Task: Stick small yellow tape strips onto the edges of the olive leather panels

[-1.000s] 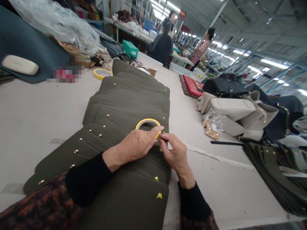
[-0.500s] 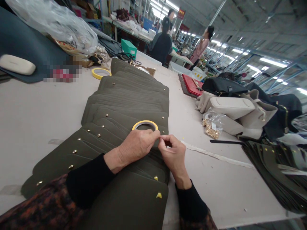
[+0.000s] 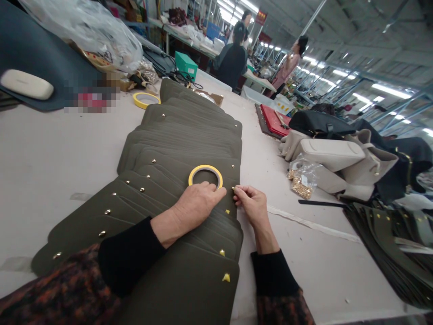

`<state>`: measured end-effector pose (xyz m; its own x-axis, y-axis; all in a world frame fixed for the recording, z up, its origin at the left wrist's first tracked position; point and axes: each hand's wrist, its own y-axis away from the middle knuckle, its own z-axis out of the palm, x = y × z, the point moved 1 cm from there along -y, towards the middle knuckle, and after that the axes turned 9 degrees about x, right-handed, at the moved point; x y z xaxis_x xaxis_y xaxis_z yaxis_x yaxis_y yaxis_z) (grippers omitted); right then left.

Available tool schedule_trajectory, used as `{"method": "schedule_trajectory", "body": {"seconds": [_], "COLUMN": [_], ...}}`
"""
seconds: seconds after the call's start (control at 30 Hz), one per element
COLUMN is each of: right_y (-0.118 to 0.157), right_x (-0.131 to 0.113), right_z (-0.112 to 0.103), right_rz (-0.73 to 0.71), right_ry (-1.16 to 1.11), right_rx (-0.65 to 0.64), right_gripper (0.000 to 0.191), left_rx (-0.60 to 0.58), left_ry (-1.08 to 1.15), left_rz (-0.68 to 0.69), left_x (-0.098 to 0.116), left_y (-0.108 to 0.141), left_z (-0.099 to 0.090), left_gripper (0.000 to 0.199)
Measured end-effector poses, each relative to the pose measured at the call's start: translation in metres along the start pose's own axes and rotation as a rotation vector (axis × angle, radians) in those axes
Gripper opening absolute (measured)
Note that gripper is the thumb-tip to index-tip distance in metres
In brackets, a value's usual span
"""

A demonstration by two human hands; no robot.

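Overlapping dark olive panels (image 3: 182,149) with small gold studs lie fanned down the middle of the table. My left hand (image 3: 196,205) is closed on a yellow tape roll (image 3: 192,173), which stands tilted above the panels. Just right of it, my right hand (image 3: 251,201) pinches at a stud near the panels' right edge; whatever small piece is between its fingertips is too small to name. Bits of yellow tape (image 3: 226,277) sit on the panels' right side below my hands.
Another yellow tape roll (image 3: 146,100) lies behind the panels. At the right are beige bags (image 3: 331,151), a plastic bag of gold parts (image 3: 302,183) and a stack of dark strips (image 3: 379,243). People (image 3: 232,63) are in the background.
My hands have come apart. The right hand has moved right to a stud at the panel edge, and a yellow tape piece now shows below it. The tape roll is tilted more upright.
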<state>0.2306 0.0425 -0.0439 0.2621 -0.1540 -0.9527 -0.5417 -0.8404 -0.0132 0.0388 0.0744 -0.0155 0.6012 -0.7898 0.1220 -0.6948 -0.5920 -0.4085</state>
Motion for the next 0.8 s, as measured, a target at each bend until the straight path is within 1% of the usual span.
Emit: {"method": "schedule_trajectory", "body": {"seconds": [0.17,0.3,0.37,0.43,0.47,0.53,0.6,0.67,0.73,0.8], "right_y": [-0.002,-0.004,-0.003,-0.001,0.001,0.005,0.009,0.011,0.010,0.006], "right_x": [-0.004,-0.009,-0.011,-0.012,-0.012,-0.011,-0.010,-0.010,-0.010,-0.011], "right_z": [0.008,0.010,0.009,0.004,0.001,-0.003,-0.004,-0.002,0.003,0.008], "right_rz": [-0.106,-0.287,-0.358,-0.405,-0.439,-0.550,-0.691,-0.789,-0.806,-0.749], "right_ry": [0.187,0.422,0.512,0.531,0.516,0.480,0.500,0.570,0.632,0.659], "right_rx": [0.006,0.006,0.033,0.097,0.126,0.145,0.104,0.053,0.031,0.036], "right_gripper": [0.032,0.024,0.025,0.032,0.031,0.022,0.017,0.018,0.019,0.019], "left_rx": [-0.038,-0.041,-0.039,-0.034,-0.031,-0.027,-0.024,-0.017,-0.012,-0.014], "left_ry": [0.006,0.001,-0.004,-0.010,-0.015,-0.024,-0.027,-0.023,-0.017,-0.009], "left_rz": [-0.021,-0.019,-0.029,-0.038,-0.041,-0.042,-0.040,-0.038,-0.039,-0.041], "left_x": [0.003,0.002,0.001,0.001,0.001,0.000,0.000,-0.001,-0.001,-0.001], "left_y": [0.000,0.000,0.001,0.001,0.001,0.002,0.002,0.003,0.003,0.003], "left_z": [-0.001,-0.001,-0.001,0.000,0.000,0.000,0.001,0.002,0.004,0.005], "left_gripper": [0.010,0.011,0.011,0.011,0.011,0.012,0.012,0.012,0.012,0.013]}}
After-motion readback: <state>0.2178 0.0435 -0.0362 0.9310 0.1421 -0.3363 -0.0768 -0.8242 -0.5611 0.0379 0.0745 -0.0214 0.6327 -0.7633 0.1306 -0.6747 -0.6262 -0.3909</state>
